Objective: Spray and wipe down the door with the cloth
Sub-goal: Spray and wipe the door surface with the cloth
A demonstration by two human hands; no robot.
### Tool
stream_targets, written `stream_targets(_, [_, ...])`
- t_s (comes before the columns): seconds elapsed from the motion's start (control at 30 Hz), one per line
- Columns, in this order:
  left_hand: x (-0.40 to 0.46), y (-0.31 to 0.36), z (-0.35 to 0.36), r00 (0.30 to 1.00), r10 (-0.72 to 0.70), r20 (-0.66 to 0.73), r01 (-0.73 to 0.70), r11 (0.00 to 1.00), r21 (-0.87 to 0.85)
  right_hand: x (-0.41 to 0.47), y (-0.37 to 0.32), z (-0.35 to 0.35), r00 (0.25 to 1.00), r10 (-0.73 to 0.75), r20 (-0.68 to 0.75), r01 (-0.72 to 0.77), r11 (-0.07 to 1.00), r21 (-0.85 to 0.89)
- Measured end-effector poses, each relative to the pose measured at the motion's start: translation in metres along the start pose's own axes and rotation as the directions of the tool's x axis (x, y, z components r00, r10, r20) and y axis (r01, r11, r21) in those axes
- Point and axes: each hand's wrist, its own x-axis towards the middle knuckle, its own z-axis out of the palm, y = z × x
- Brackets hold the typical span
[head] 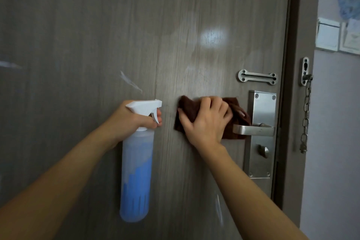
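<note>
The right hand (206, 121) presses the soft, limp cloth (189, 111) flat against the door (78, 35), fingers spread; the left hand (132, 121) clasps the light spray bottle (136, 171) at its neck, finger on trigger.

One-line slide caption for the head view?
Right hand presses brown cloth on door beside lever handle; left hand grips spray bottle.

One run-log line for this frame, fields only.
stage: wiping | left hand: grips spray bottle | right hand: presses brown cloth on door | location: beside lever handle
</note>
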Motion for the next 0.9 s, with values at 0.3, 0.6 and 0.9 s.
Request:
stream_targets(0.3, [-0.004, 0.015, -0.01, 0.999, 0.05, -0.021, -0.049, 0.998, 0.032, 0.064, -0.03, 0.008, 0.997, -0.032, -0.069, 0.034, 0.999, 0.032])
stream_targets(0.6, [-0.017, 0.004, -0.026, 0.998, 0.032, -0.048, -0.031, 0.999, 0.032, -0.033, -0.002, 0.006, 0.985, -0.17, 0.015, 0.169, 0.985, 0.03])
stream_targets(0.9, [-0.022, 0.006, -0.051, 0.996, 0.039, -0.077, -0.034, 0.997, 0.065, 0.048, -0.033, 0.006, 0.991, -0.131, -0.003, 0.131, 0.991, 0.002])
